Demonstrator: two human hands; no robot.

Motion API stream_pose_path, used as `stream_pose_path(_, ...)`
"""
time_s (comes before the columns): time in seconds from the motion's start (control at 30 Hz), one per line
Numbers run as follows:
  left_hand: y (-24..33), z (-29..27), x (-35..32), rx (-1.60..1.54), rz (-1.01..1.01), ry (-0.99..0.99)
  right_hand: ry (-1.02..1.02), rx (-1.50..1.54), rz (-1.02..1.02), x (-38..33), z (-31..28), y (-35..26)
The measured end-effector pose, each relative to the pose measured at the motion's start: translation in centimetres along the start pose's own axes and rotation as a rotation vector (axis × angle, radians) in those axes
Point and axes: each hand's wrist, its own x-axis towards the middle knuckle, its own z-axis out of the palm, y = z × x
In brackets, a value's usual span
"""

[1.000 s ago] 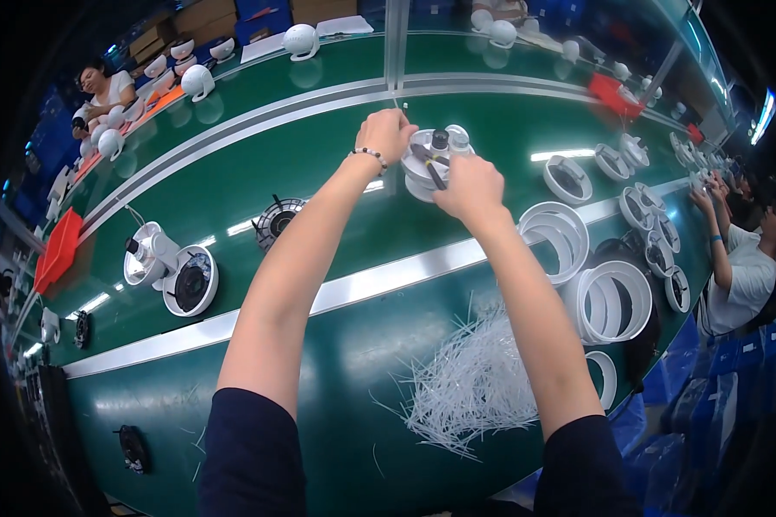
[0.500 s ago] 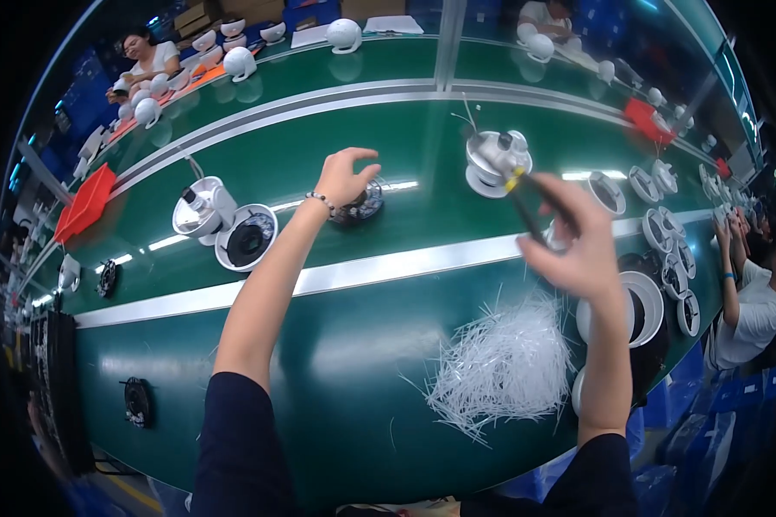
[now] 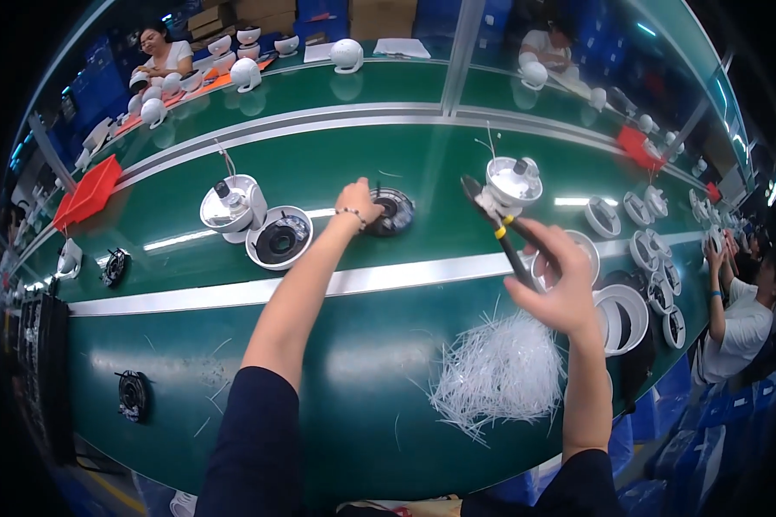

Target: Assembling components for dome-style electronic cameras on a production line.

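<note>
My left hand (image 3: 359, 202) is at the left edge of a black, disc-shaped part (image 3: 394, 209) on the green conveyor, its fingers bent around that edge. My right hand (image 3: 565, 280) holds cutting pliers (image 3: 510, 252) with black handles and yellow bands. Their dark jaws point up and left, beside a white round housing (image 3: 515, 183) with a wire rising behind it. Partly behind my right hand is a white ring-shaped shell (image 3: 585, 252). To the left stand another white housing (image 3: 229, 207) and a white bowl (image 3: 279, 239) with a black part inside.
A heap of cut white plastic strips (image 3: 498, 370) lies on the near table. White shells (image 3: 621, 319) crowd the right side. A black part (image 3: 133, 395) rests at the near left, a red tray (image 3: 89, 191) at the far left. People sit across the line and at the right.
My left hand has come down from above the black disc-shaped part to its edge. The pliers in my right hand, blurred before, now stand left of the white housing. The view has shifted slightly.
</note>
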Motion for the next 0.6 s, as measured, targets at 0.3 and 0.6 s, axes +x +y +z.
stream_pose_path(0.3,-2.6,-6.0,-10.6,-0.420,0.440,-0.253,-0.605,0.226,-0.100,-4.6,1.7,-1.7)
stream_pose_path(0.6,-22.6,-22.3,-26.4,-0.411,-0.078,-0.471,-0.786,0.209,-0.094,-6.8,5.1,-5.0)
